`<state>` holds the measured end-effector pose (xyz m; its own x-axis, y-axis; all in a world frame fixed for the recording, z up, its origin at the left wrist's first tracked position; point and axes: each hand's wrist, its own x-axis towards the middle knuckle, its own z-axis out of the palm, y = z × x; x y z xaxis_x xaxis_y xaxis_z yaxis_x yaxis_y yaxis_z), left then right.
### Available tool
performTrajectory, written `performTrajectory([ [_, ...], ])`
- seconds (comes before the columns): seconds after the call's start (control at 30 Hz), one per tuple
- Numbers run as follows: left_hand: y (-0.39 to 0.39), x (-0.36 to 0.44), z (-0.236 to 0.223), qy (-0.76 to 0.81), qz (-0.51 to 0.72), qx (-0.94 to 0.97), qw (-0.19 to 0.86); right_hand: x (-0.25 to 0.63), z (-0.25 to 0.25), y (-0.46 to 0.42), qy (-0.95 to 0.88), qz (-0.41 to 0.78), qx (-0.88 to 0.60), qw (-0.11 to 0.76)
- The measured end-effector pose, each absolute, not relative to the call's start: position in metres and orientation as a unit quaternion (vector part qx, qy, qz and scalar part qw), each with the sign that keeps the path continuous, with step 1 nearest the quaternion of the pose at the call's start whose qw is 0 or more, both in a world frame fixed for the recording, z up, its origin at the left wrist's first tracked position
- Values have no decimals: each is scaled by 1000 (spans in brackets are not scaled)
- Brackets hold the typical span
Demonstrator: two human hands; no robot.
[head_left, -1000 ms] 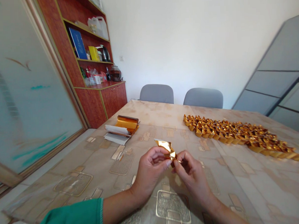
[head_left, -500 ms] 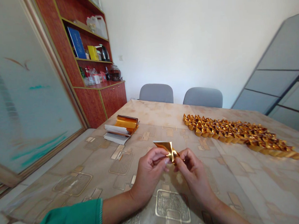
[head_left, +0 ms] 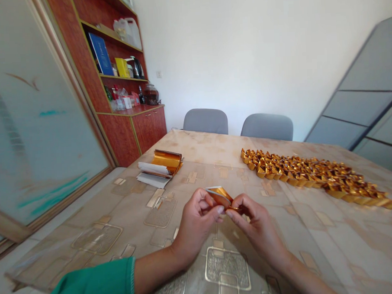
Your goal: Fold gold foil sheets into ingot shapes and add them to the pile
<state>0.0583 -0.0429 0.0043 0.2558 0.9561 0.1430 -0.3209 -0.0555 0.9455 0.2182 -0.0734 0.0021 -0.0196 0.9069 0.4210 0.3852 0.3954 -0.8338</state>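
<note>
A curled gold foil sheet [head_left: 219, 196] is held above the table [head_left: 90, 251], its long axis lying crosswise and dipping rightward, pinched between the left hand [head_left: 197, 222] and right hand [head_left: 255, 222], forearms angled inward.

Two grey chairs [head_left: 205, 121] beyond the table [head_left: 212, 142] — a wooden cabinet [head_left: 119, 139] to their left.

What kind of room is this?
Probably a small office or meeting room: a long table with a patterned cover, grey chairs, and a wooden cabinet holding a kettle.
</note>
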Motion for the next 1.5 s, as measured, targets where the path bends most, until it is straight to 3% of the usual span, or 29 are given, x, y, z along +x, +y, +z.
performTrajectory([
  [0.47,-35,55,-4,334,444,485,676,221,3,-72,-665,302,-494,471],
  [0.73,-38,55,-1,314,443,406,735,218,4,-74,-625,365,-483,492],
  [1.03,-38,55,-3,313,447,439,714,220,-2,-73,-663,326,-487,465],
  [1.4,-36,58,-2,347,460,391,717,212,-10,-72,-557,441,-468,525],
  [1.5,-36,57,1,355,473,395,703,215,-7,-70,-560,451,-480,502],
])
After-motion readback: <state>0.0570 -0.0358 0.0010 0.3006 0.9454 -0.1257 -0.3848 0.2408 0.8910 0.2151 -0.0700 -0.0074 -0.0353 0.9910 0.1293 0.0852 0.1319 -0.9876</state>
